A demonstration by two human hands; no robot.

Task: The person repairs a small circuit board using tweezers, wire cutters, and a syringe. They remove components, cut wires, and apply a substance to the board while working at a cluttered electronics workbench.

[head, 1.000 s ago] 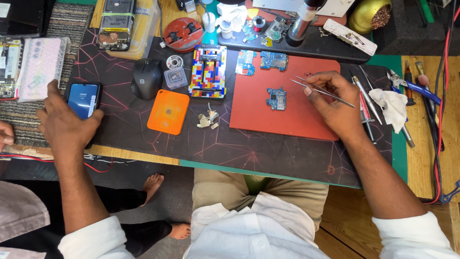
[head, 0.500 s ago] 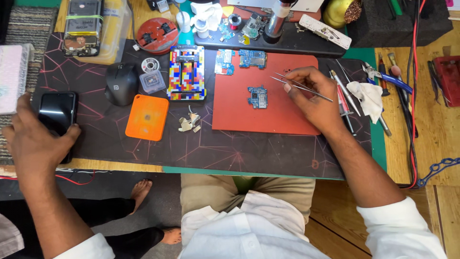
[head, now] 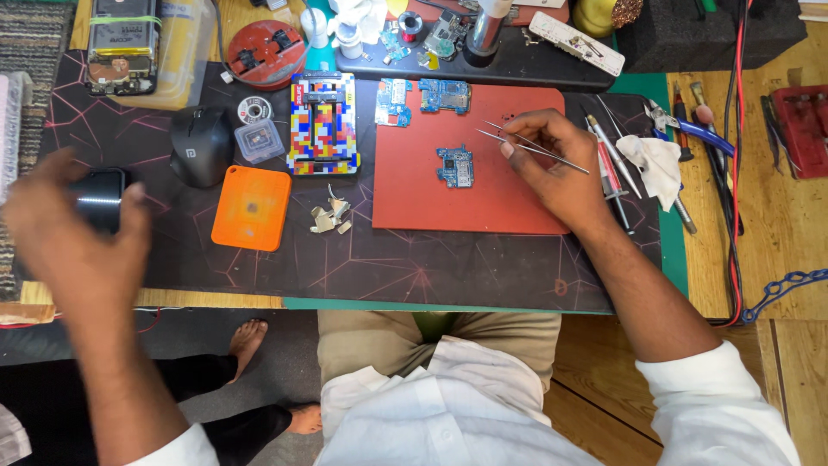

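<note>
1. Step in hand, as we judge it: bench work on a small circuit board (head: pixel 455 166), which lies flat on the red work mat (head: pixel 414 203), left of the right hand (head: pixel 559 164) and clear of it.
2. The right hand is closed in a pinch on a pair of metal tweezers (head: pixel 528 144). The tips point left, towards the board, and stop short of it; they hang over bare mat.
3. The left hand (head: pixel 73 233) is at the left edge of the counter (head: pixel 448 272), blurred, fingers curled around a dark phone (head: pixel 99 197). The grip looks closed on it, though the blur hides the finger detail.
4. Next move, in our judgement: the tweezer tips would need a short, steady travel down and left to reach the board, with the wrist kept low on the mat.
5. Nearby items: two more blue boards (head: pixel 431 97) at the mat's top edge, a multicoloured holder (head: pixel 323 122), an orange pad (head: pixel 252 207), metal scraps (head: pixel 331 216), a black mouse (head: pixel 201 145), and hand tools with a white cloth (head: pixel 657 164) to the right.
</note>
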